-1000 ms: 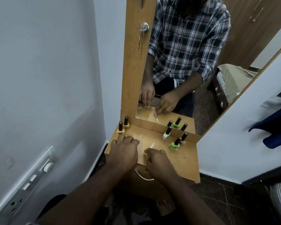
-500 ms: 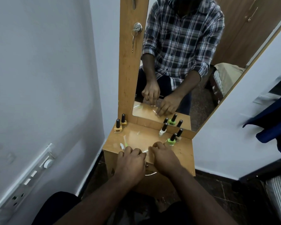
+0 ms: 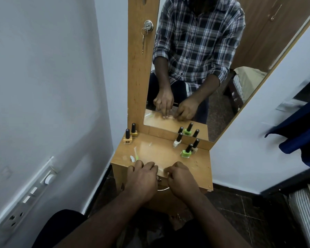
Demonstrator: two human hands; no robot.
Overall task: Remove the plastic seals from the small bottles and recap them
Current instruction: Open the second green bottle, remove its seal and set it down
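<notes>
Both grips are working at the front edge of the counter [image 3: 195, 169]: the left hand [image 3: 141, 178] is lying knuckles-up with its fingers curled down onto the wood, and the right hand [image 3: 182, 179] is curling its fingers in, seeming to pinch a pale scrap of clear plastic [image 3: 162, 169] that is showing between the two hands; whether the left grip is also clamped on that scrap cannot be told. Just left of the left hand, peeled seals [image 3: 133, 157], white and green, are lying loose on the counter. At the back right, three bottles are standing upright with black caps on: a white bottle [image 3: 177, 141] nearest the mirror [image 3: 195, 68], a green bottle [image 3: 186, 152] in front, and a beige bottle [image 3: 195, 147] touching or just beside the green one. At the back left corner, well apart from those, two orange bottles [image 3: 128, 137] are standing capped, one behind the other. The mirror is reflecting the hands, the bottles and a plaid shirt [image 3: 200, 42]. A key [image 3: 143, 37] is hanging from a lock on the wooden frame. A switch panel [image 3: 34, 190] is sitting on the left wall.
</notes>
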